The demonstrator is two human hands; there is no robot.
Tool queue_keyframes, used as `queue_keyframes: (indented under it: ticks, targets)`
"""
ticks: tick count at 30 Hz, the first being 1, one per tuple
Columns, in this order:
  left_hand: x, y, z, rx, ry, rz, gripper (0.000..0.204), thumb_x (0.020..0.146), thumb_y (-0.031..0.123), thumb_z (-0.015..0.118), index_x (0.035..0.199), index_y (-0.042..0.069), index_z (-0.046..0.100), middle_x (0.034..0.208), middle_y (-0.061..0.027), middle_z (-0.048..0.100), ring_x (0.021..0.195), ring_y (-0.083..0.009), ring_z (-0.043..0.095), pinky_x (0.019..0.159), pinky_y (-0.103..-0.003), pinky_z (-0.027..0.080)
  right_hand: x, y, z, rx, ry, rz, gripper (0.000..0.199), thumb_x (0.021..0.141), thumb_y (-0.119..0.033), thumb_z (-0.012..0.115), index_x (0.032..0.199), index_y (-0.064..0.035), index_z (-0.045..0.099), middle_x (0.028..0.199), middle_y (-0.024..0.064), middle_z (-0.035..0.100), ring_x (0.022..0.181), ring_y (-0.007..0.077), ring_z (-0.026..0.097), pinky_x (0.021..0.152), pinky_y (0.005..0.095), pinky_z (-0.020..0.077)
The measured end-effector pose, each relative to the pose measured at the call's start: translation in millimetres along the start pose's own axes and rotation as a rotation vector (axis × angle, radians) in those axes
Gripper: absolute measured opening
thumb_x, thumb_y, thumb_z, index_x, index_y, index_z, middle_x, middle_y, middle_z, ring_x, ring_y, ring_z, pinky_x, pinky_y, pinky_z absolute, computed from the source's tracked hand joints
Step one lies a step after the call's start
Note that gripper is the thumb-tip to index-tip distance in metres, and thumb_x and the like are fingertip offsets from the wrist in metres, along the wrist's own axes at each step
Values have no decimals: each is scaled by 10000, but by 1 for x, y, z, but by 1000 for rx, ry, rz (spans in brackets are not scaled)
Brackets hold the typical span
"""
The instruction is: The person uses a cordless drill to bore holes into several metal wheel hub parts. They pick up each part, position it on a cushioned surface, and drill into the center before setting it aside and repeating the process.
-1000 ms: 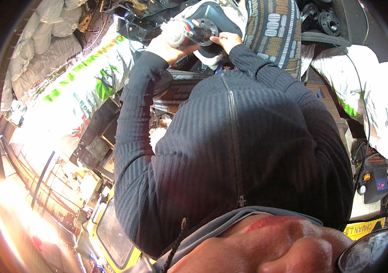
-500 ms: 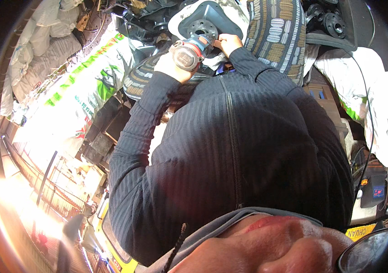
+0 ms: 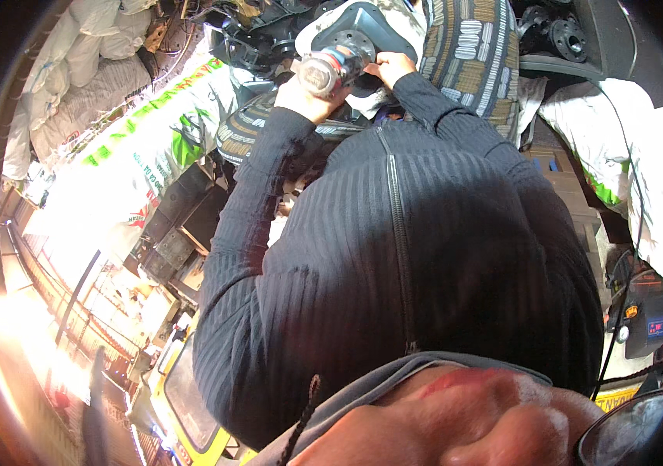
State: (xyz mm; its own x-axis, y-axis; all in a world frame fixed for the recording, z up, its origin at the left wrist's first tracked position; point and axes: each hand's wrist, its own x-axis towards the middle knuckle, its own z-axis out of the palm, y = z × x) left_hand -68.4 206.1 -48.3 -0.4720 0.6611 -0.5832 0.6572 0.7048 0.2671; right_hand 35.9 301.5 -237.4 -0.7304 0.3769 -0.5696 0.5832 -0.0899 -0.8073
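My left hand (image 3: 300, 101) is wrapped round a power tool (image 3: 320, 74) with a rounded grey rear end and a red and blue body. The tool's front points away, toward a grey metal part (image 3: 382, 29) with a flat plate and a round, holed flange (image 3: 344, 40). That part rests on a white cloth or bag above my lap. Just right of the tool's front, my right hand (image 3: 395, 68) has its fingers closed in a pinch. Whatever those fingertips grip, and the tool's working tip, cannot be made out.
Patterned trousers (image 3: 471, 58) cover my legs on either side of the part. A dark bin (image 3: 580, 68) with round flanged metal parts stands at the far right, white sacks (image 3: 603, 132) below it. On the left lie a printed sack (image 3: 125, 167) and dark metal pieces (image 3: 250, 46).
The tool's rear end and my left hand have shifted slightly up in the picture. My right hand stays by the tool's front, its fingers still closed.
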Motion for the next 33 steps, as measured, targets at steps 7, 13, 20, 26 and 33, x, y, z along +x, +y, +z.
queue_keyframes:
  ticks: [7, 13, 20, 26, 33]
  targets:
    - [-57, 9, -13, 73, 152, 166, 421, 707, 168, 706, 1083, 43, 561, 999, -95, 602, 891, -223, 583, 748, -326, 471, -13, -5, -18, 919, -113, 527, 276, 818, -230, 619, 1017, -39, 595, 832, 81, 616, 722, 251, 598, 682, 391, 509]
    - [-106, -6, 7, -265, 233, 126, 678, 660, 403, 753, 1145, 12, 486, 1085, -177, 564, 945, -277, 588, 825, -348, 469, -48, -26, -53, 1679, -617, 416, 379, 917, -208, 380, 1143, 79, 480, 1094, 228, 555, 1066, 368, 513, 915, 461, 408]
    - [-120, -20, 8, -371, 290, 182, 666, 656, 366, 765, 1145, 14, 481, 1060, -144, 585, 957, -253, 591, 833, -332, 470, -55, -52, -48, 1490, -927, 172, 515, 942, -344, 322, 1245, 63, 413, 1235, 209, 489, 1092, 304, 515, 916, 434, 414]
    - [-123, -16, 0, -299, 300, 247, 580, 682, 341, 748, 1123, 38, 525, 1049, -131, 603, 956, -256, 599, 862, -336, 460, -50, -63, -38, 1476, -1122, 181, 535, 941, -369, 317, 1240, 62, 418, 1241, 221, 479, 1084, 316, 520, 926, 467, 407]
    - [-138, -10, -16, -349, 360, 368, 466, 704, 221, 726, 1103, 61, 546, 1022, -109, 600, 936, -251, 584, 813, -354, 460, -65, -72, -39, 1319, -635, 391, 416, 913, -285, 444, 1169, 41, 493, 1068, 188, 575, 963, 293, 577, 828, 417, 483]
